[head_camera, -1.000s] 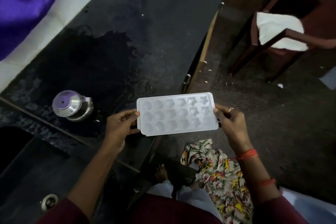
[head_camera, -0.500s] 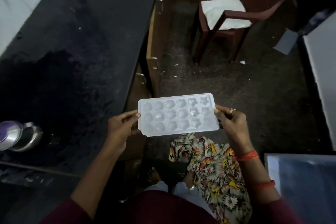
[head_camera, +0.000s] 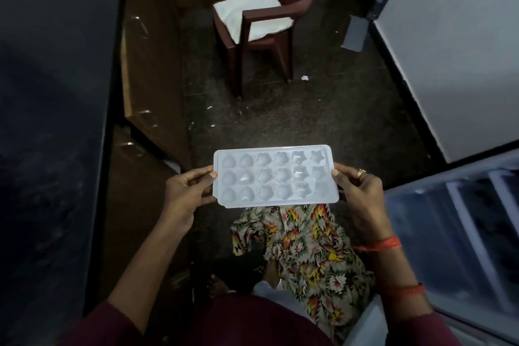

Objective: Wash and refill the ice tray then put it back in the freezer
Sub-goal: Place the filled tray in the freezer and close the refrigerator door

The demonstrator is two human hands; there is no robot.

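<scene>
Swung away from the dark surface [head_camera: 50, 121] toward the open fridge door [head_camera: 455, 219], ice tray [head_camera: 275, 175] level between left hand [head_camera: 186, 194] and right hand [head_camera: 362, 191], each grip clamped on 1 short end; probably light, bendy, spill-prone.

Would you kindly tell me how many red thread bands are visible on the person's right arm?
2: one at the wrist, just below the right hand, and one lower on the forearm. The sleeve might hide others.
</scene>
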